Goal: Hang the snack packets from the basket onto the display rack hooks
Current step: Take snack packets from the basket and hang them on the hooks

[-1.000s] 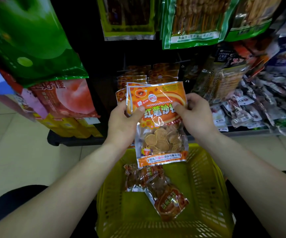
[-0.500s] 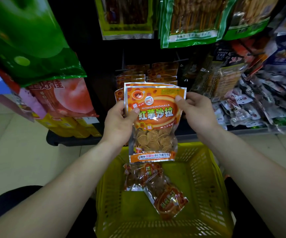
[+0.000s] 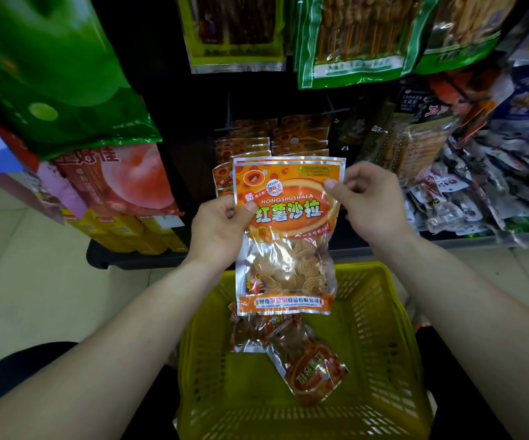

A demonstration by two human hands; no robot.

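I hold an orange snack packet (image 3: pixel 285 236) upright in front of me, its clear lower half showing round crisps. A second like packet seems stacked right behind it. My left hand (image 3: pixel 218 230) pinches its left edge and my right hand (image 3: pixel 368 204) pinches its upper right corner. Directly behind it, matching orange packets (image 3: pixel 272 138) hang in two rows on the dark display rack. Below, the yellow basket (image 3: pixel 380 312) holds two more red-orange packets (image 3: pixel 307 366) lying flat.
Big green bags (image 3: pixel 50 74) and a pink bag (image 3: pixel 120 182) hang at the left of the rack. Green-edged stick snack packs (image 3: pixel 352 36) hang overhead. A shelf at the right carries several small packets (image 3: pixel 479 198). Pale tiled floor (image 3: pixel 18 281) lies at the left.
The packet has been turned from tilted to upright and square to me and lifted slightly toward the rack. Both hands keep their hold on it.
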